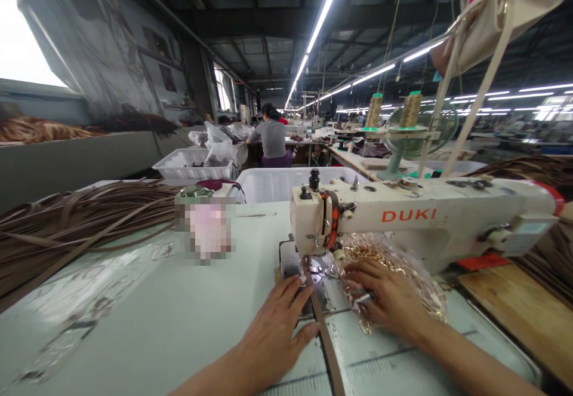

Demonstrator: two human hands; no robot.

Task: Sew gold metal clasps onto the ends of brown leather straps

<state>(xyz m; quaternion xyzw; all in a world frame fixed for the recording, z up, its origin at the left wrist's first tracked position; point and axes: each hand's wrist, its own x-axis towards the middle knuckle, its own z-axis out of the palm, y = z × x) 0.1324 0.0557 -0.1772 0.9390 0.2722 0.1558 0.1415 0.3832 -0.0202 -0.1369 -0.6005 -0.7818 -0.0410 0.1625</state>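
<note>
A narrow brown strap (327,348) runs under the needle area of the white sewing machine (405,214) and down toward me. My left hand (280,324) lies over the table at the strap's left side, fingers stretched out and fingertips touching it close to the presser foot; the thumb rests on the strap's edge. My right hand (387,297) is right of the needle plate, fingers bent around a slim pale tool (363,298) whose exact kind I cannot make out. Its fingertips are against a clear plastic bag (403,264) of gold-coloured metal hardware.
Long brown straps (80,223) are heaped on the table's left. A blurred-out item (208,229) lies beyond my left hand. White bins (268,184) stand behind the table. Thread cones (410,109) and a handbag (505,20) are above the machine. A person (273,136) sits farther back.
</note>
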